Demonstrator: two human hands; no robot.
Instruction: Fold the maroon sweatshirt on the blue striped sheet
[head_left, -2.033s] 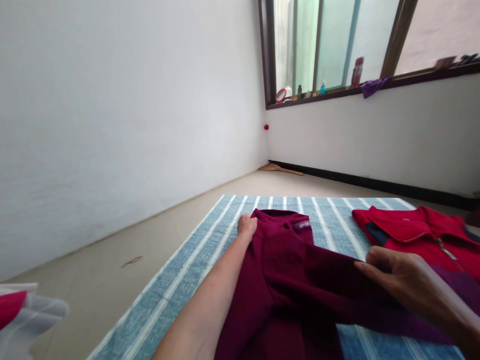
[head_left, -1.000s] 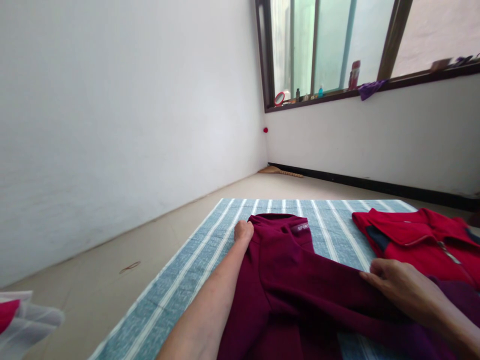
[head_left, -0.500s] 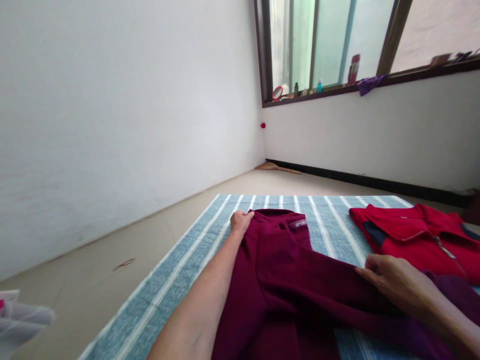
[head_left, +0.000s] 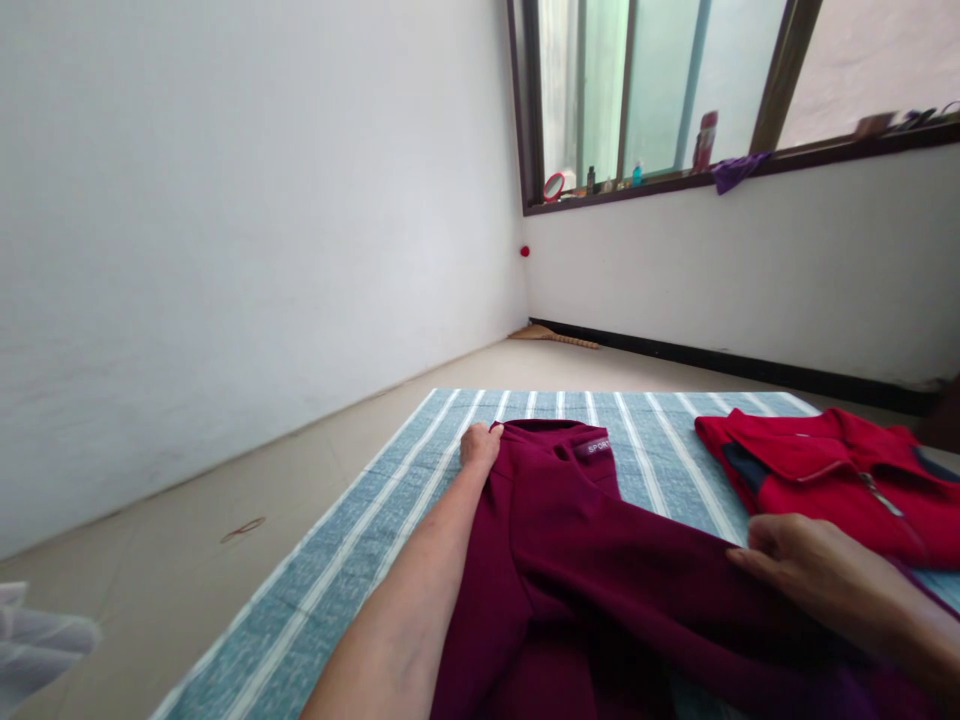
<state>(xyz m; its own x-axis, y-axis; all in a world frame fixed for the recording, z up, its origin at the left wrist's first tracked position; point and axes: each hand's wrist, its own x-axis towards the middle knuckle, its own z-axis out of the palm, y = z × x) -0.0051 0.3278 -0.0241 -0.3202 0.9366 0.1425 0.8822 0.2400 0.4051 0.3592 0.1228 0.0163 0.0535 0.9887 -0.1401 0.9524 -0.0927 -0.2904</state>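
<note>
On a blue, white-striped cloth (head_left: 345, 575), the left hand (head_left: 480, 447) pinches the upper edge of a maroon long-sleeved fabric top (head_left: 559, 530) lying there; the right hand (head_left: 806, 565) grips its sleeve (head_left: 675, 560), near a folded red zip-up garment (head_left: 817, 490).

Striped blue cloth (head_left: 322, 570) beneath a maroon garment (head_left: 559, 530) and a folded red jacket (head_left: 814, 500)

Maroon garment (head_left: 570, 540) — smooth matt cloth, zip pull (head_left: 881, 495) — shiny, metallic
</note>
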